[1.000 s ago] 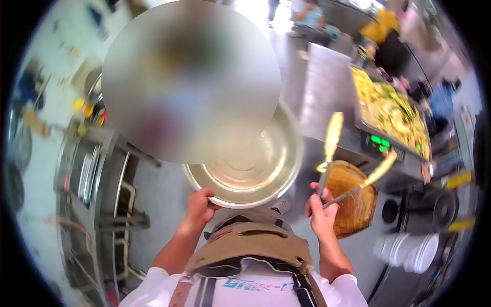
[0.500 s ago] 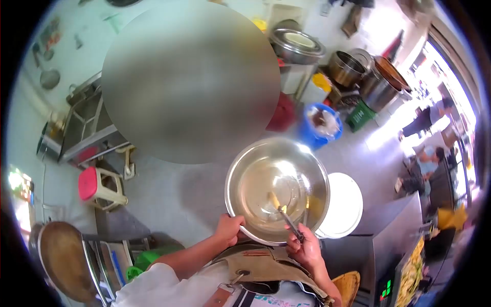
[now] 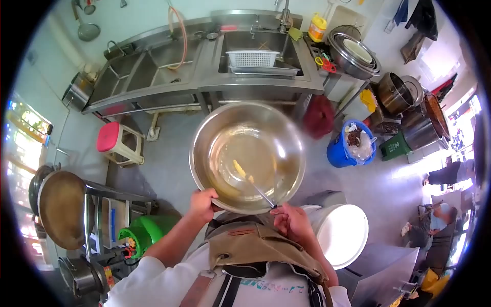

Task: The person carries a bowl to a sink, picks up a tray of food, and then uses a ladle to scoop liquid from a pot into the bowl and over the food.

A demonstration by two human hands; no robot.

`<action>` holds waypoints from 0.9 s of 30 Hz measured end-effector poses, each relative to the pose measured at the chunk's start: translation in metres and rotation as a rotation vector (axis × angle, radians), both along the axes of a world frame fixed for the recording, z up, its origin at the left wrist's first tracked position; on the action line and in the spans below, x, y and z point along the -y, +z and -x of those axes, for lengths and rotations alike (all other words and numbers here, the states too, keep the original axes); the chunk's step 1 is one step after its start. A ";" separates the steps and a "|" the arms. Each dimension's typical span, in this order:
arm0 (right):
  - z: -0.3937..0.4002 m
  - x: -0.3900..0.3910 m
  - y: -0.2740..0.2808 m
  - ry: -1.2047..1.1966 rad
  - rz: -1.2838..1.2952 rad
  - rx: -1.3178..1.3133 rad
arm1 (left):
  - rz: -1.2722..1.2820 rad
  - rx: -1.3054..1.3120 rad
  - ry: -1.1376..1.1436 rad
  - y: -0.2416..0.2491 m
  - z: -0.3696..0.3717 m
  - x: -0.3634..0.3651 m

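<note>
A large round stainless steel bowl (image 3: 215, 123) is held tilted in front of my apron, its shiny inside facing me. My left hand (image 3: 203, 204) is closed on its near left rim. At the near right rim my right hand (image 3: 290, 221) is closed on the bowl edge and the handle end of a thin metal utensil (image 3: 262, 194). That utensil lies inside the bowl, its far end covered with pale yellow stuff (image 3: 239, 167). Its exact kind cannot be made out. A thin yellowish smear shows on the bowl's inner wall.
A steel sink counter (image 3: 204, 87) runs along the back, with a white basket (image 3: 251, 58) in one basin. A pink-topped stool (image 3: 108, 137) stands left; a blue bin (image 3: 340, 148) and white bucket (image 3: 341, 236) stand right. Another person (image 3: 440, 217) sits far right.
The view has turned right-to-left toward the sink counter, which was blurred out before. The bowl stays in both hands, and my right hand now sits against its rim with the utensil's handle.
</note>
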State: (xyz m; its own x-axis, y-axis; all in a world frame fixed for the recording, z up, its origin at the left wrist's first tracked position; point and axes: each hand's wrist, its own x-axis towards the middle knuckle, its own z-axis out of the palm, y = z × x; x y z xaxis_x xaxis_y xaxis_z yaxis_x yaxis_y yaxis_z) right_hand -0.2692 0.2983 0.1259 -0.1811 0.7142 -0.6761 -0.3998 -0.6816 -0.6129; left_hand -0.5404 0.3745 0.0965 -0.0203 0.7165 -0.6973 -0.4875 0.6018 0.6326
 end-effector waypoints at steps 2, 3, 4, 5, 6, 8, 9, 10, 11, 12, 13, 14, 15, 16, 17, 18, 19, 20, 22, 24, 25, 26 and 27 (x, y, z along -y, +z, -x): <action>-0.018 -0.017 0.004 0.023 -0.045 0.043 | 0.020 -0.006 0.037 0.009 -0.012 -0.016; -0.028 -0.026 0.006 0.019 -0.077 0.069 | 0.020 -0.005 0.056 0.013 -0.019 -0.028; -0.038 -0.034 0.006 0.018 -0.108 0.094 | 0.015 0.018 0.064 0.020 -0.027 -0.037; -0.047 -0.039 0.004 0.022 -0.133 0.118 | 0.021 -0.013 0.087 0.029 -0.037 -0.045; -0.057 -0.044 -0.002 -0.024 -0.121 0.112 | 0.034 -0.049 0.114 0.040 -0.049 -0.052; -0.073 -0.056 -0.021 -0.128 -0.101 0.088 | 0.039 -0.108 0.134 0.057 -0.065 -0.063; -0.080 -0.063 -0.032 -0.142 -0.110 0.079 | 0.029 -0.121 0.127 0.063 -0.072 -0.069; -0.088 -0.066 -0.042 -0.153 -0.118 0.080 | 0.021 -0.126 0.121 0.066 -0.076 -0.074; -0.095 -0.071 -0.050 -0.156 -0.125 0.088 | 0.026 -0.102 0.138 0.063 -0.077 -0.080; -0.100 -0.076 -0.055 -0.162 -0.098 0.079 | 0.033 -0.073 0.165 0.056 -0.074 -0.085; -0.103 -0.081 -0.059 -0.149 -0.096 0.088 | 0.042 -0.042 0.203 0.050 -0.070 -0.089; -0.104 -0.087 -0.063 -0.130 -0.092 0.097 | 0.051 0.003 0.238 0.046 -0.066 -0.092; -0.105 -0.094 -0.067 -0.111 -0.083 0.105 | 0.005 -0.028 0.235 0.041 -0.059 -0.094; -0.107 -0.101 -0.073 -0.091 -0.058 0.084 | -0.035 -0.062 0.226 0.037 -0.050 -0.095; -0.104 -0.110 -0.078 -0.040 -0.078 0.114 | -0.075 -0.098 0.210 0.034 -0.040 -0.098; -0.103 -0.119 -0.084 0.003 -0.100 0.144 | -0.075 -0.094 0.239 0.036 -0.032 -0.105; -0.102 -0.127 -0.087 0.037 -0.122 0.175 | -0.076 -0.090 0.268 0.039 -0.024 -0.112; -0.102 -0.136 -0.086 0.079 -0.137 0.196 | -0.039 -0.046 0.344 0.048 -0.015 -0.127; -0.097 -0.161 -0.084 0.160 -0.164 0.238 | -0.047 -0.004 0.403 0.049 0.021 -0.160; -0.092 -0.186 -0.090 0.159 -0.170 0.263 | -0.107 -0.021 0.427 0.049 0.054 -0.196; -0.088 -0.198 -0.092 0.157 -0.169 0.274 | -0.126 -0.040 0.458 0.058 0.066 -0.219; -0.083 -0.211 -0.090 0.133 -0.153 0.300 | -0.144 -0.048 0.457 0.055 0.085 -0.245; -0.079 -0.221 -0.095 0.120 -0.154 0.319 | -0.165 -0.054 0.449 0.047 0.108 -0.275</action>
